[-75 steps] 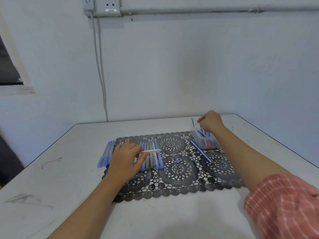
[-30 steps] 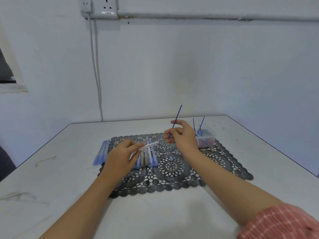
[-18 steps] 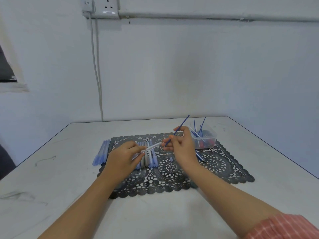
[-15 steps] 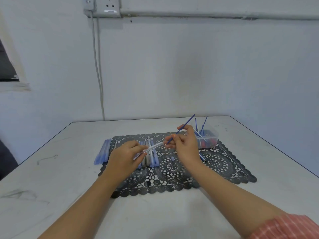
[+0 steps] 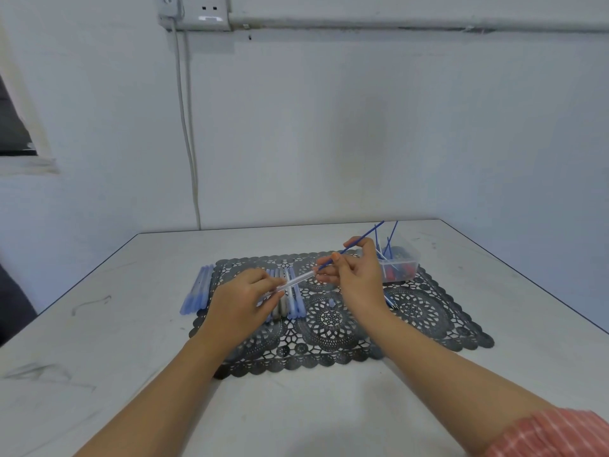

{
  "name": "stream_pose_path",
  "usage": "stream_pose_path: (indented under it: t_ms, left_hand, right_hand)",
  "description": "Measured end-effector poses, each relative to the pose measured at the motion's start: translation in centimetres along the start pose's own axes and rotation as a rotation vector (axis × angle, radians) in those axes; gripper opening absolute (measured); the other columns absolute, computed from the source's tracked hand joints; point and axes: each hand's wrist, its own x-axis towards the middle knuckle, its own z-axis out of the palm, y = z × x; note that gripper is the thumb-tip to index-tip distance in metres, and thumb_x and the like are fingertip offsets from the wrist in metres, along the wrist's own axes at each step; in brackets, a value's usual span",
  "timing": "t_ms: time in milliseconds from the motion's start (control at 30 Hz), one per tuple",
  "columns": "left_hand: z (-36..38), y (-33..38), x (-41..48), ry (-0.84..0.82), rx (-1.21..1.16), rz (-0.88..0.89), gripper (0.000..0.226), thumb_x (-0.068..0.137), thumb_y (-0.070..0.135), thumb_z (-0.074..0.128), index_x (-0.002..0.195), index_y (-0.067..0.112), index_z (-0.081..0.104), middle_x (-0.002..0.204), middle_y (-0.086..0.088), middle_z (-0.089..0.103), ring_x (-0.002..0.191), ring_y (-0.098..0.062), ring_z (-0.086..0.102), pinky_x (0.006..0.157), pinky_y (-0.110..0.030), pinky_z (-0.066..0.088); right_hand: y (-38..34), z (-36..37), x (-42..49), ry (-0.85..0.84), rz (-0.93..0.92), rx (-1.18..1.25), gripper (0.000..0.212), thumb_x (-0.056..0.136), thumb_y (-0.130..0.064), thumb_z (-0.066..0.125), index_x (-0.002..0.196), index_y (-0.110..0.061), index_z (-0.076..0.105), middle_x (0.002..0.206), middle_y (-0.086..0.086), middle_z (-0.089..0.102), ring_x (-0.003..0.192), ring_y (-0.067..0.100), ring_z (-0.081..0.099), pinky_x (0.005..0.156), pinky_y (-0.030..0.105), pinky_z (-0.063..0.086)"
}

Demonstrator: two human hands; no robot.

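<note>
Our left hand (image 5: 240, 305) pinches the clear barrel (image 5: 298, 279) steady; our right hand (image 5: 359, 275), pinching the blue refill (image 5: 369, 233), should feed it straight in.

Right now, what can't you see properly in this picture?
Head view:
- Whether the blue refill sits inside the clear tube: too small, and the right hand partly covers the join.
- What is in the box: blurred, small.
- Some pens on the mat: the left hand covers them.
</note>
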Motion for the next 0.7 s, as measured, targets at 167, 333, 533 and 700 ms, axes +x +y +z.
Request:
stream_pose_path:
  t_ms: [167, 333, 533, 700]
  left_hand:
    - [0.1, -0.2, 0.0, 0.002, -0.005, -0.003, 0.034, 0.085, 0.038, 0.049, 0.096, 0.018, 0.073, 0.077, 0.010, 0.063, 0.064, 0.000, 0.050, 0.056, -0.002, 0.029]
    - [0.3, -0.4, 0.0, 0.022, -0.008, 0.037, 0.032, 0.086, 0.037, 0.050, 0.096, 0.018, 0.074, 0.077, 0.009, 0.064, 0.063, -0.004, 0.055, 0.051, -0.013, 0.042]
    - [0.4, -0.3, -0.1, 0.019, -0.025, 0.076, 0.031, 0.087, 0.034, 0.050, 0.097, 0.017, 0.073, 0.078, 0.007, 0.064, 0.064, -0.007, 0.057, 0.050, -0.022, 0.050]
    - [0.2, -0.2, -0.1, 0.022, -0.038, 0.056, 0.032, 0.086, 0.035, 0.050, 0.098, 0.017, 0.074, 0.077, 0.009, 0.064, 0.064, -0.006, 0.056, 0.051, -0.021, 0.049]
  right_hand:
    - [0.0, 0.0, 0.0, -0.010, -0.005, 0.025, 0.020, 0.096, 0.000, 0.042, 0.096, -0.020, 0.037, 0.082, 0.023, 0.067, 0.070, 0.031, 0.068, 0.062, 0.034, 0.058]
    - [0.3, 0.0, 0.2, -0.012, 0.021, 0.025, 0.023, 0.092, 0.005, 0.048, 0.093, -0.016, 0.039, 0.079, 0.019, 0.067, 0.071, 0.028, 0.069, 0.063, 0.032, 0.058]
    - [-0.2, -0.1, 0.1, 0.082, 0.055, 0.031, 0.072, 0.077, 0.019, 0.059, 0.127, -0.024, 0.029, 0.086, 0.016, 0.056, 0.065, 0.029, 0.066, 0.062, 0.032, 0.057]
    - [-0.7, -0.2, 0.1, 0.099, 0.057, 0.034, 0.119, 0.071, 0.023, 0.063, 0.141, -0.046, -0.004, 0.084, 0.017, 0.054, 0.063, 0.033, 0.066, 0.061, 0.034, 0.057]
